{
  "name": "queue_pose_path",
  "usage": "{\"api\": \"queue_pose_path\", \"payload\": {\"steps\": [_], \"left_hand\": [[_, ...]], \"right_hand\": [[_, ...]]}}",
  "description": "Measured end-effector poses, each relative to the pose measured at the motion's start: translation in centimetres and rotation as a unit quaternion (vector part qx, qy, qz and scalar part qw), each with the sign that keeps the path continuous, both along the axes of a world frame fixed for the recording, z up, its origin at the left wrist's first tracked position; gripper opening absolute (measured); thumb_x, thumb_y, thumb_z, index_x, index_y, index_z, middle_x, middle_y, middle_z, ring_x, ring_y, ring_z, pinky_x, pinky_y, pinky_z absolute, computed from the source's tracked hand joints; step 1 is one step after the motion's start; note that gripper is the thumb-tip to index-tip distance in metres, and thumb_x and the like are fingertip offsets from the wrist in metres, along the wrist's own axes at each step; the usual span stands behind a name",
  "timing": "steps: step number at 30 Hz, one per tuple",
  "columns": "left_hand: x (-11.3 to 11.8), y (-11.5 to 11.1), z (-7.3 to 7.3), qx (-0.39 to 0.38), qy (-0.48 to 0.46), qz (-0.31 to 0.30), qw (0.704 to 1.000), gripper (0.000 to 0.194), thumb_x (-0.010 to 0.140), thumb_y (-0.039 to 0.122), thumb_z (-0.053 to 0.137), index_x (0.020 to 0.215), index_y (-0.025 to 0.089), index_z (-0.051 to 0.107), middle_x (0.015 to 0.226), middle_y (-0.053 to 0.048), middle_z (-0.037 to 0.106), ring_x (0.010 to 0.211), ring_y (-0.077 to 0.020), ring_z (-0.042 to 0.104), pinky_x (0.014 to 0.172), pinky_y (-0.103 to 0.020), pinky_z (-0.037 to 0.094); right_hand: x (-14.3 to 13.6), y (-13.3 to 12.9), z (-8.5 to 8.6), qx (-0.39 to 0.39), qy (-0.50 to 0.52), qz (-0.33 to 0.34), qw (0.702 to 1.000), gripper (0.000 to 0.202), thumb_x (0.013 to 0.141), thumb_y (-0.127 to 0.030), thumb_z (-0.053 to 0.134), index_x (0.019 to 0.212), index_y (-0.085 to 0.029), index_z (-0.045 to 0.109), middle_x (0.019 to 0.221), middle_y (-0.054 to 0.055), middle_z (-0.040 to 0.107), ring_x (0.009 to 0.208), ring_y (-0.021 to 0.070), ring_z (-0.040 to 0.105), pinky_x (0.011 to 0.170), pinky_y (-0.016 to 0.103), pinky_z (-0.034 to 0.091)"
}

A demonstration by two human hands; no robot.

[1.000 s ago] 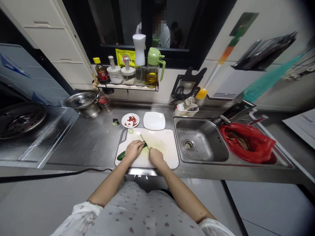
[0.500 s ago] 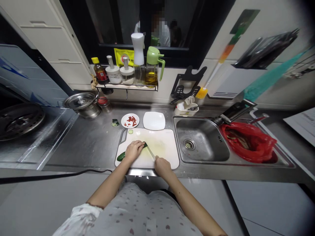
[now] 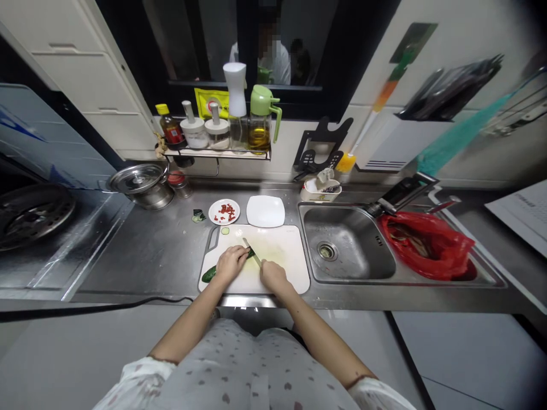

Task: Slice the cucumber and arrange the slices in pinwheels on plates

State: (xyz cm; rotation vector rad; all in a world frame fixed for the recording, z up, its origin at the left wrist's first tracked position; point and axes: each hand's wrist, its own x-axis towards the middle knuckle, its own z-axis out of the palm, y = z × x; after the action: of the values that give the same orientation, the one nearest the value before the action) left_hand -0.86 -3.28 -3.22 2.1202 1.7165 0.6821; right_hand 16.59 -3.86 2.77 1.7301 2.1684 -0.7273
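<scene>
A white cutting board (image 3: 286,273) with a grey edge lies on the steel counter. Across it runs a dark green cucumber (image 3: 209,274), its middle covered by my left hand (image 3: 231,264), whose fingers are closed on it. My right hand (image 3: 274,277) is wrapped round the handle of a knife (image 3: 253,253). The blade points up and left, at the cucumber's far end beside my left fingertips. One pale cucumber slice (image 3: 225,230) lies near the board's top left corner.
Behind the board are a plate of chopped red pieces (image 3: 224,212) and a white plate (image 3: 265,211). A sink (image 3: 348,245) is at the right, with a red bag (image 3: 431,245) beyond. A lidded pot (image 3: 147,188) stands back left, near a rack (image 3: 217,152) of seasonings.
My right hand and the knife have moved forward and slightly left, and more of the blade extends past the cucumber. My left hand keeps its hold. The view has shifted slightly.
</scene>
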Motion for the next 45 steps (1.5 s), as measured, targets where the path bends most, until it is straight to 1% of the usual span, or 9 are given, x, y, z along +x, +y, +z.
{"api": "queue_pose_path", "payload": {"steps": [6, 12, 16, 22, 31, 38, 43, 45], "left_hand": [[0.1, -0.1, 0.2, -0.003, -0.004, 0.005, 1.000, 0.025, 0.094, 0.030, 0.051, 0.108, 0.027, 0.071, 0.105, -0.004, 0.069, 0.101, -0.0192, 0.060, 0.090, -0.031, 0.047], [0.1, -0.1, 0.4, -0.006, -0.012, 0.000, 1.000, 0.024, 0.093, 0.029, 0.052, 0.107, 0.026, 0.071, 0.105, -0.004, 0.069, 0.102, -0.0192, 0.060, 0.091, -0.031, 0.047], [0.1, -0.2, 0.5, -0.009, -0.009, 0.004, 1.000, 0.024, 0.093, 0.029, 0.052, 0.107, 0.026, 0.071, 0.106, -0.005, 0.069, 0.102, -0.0196, 0.060, 0.091, -0.031, 0.047], [0.1, -0.2, 0.6, -0.006, -0.003, 0.004, 1.000, 0.025, 0.094, 0.030, 0.050, 0.108, 0.026, 0.071, 0.106, -0.004, 0.069, 0.102, -0.0198, 0.060, 0.090, -0.031, 0.047], [0.2, -0.3, 0.1, 0.000, -0.005, 0.004, 1.000, 0.025, 0.094, 0.029, 0.051, 0.108, 0.027, 0.071, 0.105, -0.004, 0.069, 0.100, -0.0190, 0.060, 0.090, -0.031, 0.047], [0.4, -0.6, 0.1, 0.002, 0.002, 0.010, 1.000, 0.026, 0.094, 0.031, 0.051, 0.109, 0.027, 0.071, 0.109, -0.004, 0.069, 0.101, -0.0195, 0.060, 0.091, -0.032, 0.047], [0.0, 0.0, 0.4, -0.025, -0.020, 0.010, 0.999, 0.027, 0.093, 0.033, 0.051, 0.107, 0.025, 0.072, 0.107, -0.004, 0.071, 0.102, -0.0207, 0.062, 0.093, -0.033, 0.047], [-0.1, 0.2, 0.6, -0.035, -0.031, 0.019, 0.999, 0.027, 0.092, 0.034, 0.052, 0.108, 0.025, 0.072, 0.109, -0.005, 0.072, 0.103, -0.0219, 0.063, 0.093, -0.034, 0.047]], "right_hand": [[-1.0, 1.3, 0.1, 0.003, 0.009, 0.006, 1.000, 0.034, 0.090, -0.010, 0.037, 0.116, -0.012, 0.060, 0.109, 0.016, 0.069, 0.104, 0.0248, 0.065, 0.080, 0.031, 0.047], [-1.2, 1.6, -0.1, 0.011, 0.015, 0.005, 1.000, 0.035, 0.090, -0.010, 0.038, 0.117, -0.012, 0.059, 0.106, 0.016, 0.070, 0.103, 0.0250, 0.066, 0.078, 0.031, 0.048], [-0.7, 1.0, -0.3, 0.011, 0.012, 0.003, 1.000, 0.034, 0.090, -0.011, 0.038, 0.116, -0.012, 0.059, 0.106, 0.017, 0.070, 0.102, 0.0253, 0.066, 0.077, 0.032, 0.048], [0.7, -0.8, -0.4, 0.008, 0.003, 0.000, 1.000, 0.032, 0.092, -0.013, 0.037, 0.114, -0.012, 0.060, 0.105, 0.017, 0.069, 0.100, 0.0264, 0.066, 0.076, 0.033, 0.048], [2.9, -2.6, 0.3, -0.006, 0.005, -0.011, 1.000, 0.030, 0.092, -0.018, 0.038, 0.111, -0.014, 0.061, 0.103, 0.016, 0.070, 0.098, 0.0260, 0.066, 0.075, 0.033, 0.045], [4.1, -3.4, 0.7, 0.027, 0.002, -0.027, 0.999, 0.031, 0.095, -0.026, 0.036, 0.112, -0.016, 0.060, 0.103, 0.015, 0.070, 0.098, 0.0243, 0.065, 0.078, 0.031, 0.043], [4.6, -3.4, 1.2, 0.062, -0.005, -0.042, 0.997, 0.033, 0.095, -0.030, 0.038, 0.117, -0.018, 0.059, 0.100, 0.013, 0.071, 0.096, 0.0234, 0.066, 0.077, 0.030, 0.040], [4.6, -3.3, 1.4, 0.070, -0.005, -0.046, 0.996, 0.033, 0.094, -0.031, 0.041, 0.119, -0.019, 0.058, 0.101, 0.012, 0.071, 0.095, 0.0234, 0.066, 0.076, 0.029, 0.040]]}}
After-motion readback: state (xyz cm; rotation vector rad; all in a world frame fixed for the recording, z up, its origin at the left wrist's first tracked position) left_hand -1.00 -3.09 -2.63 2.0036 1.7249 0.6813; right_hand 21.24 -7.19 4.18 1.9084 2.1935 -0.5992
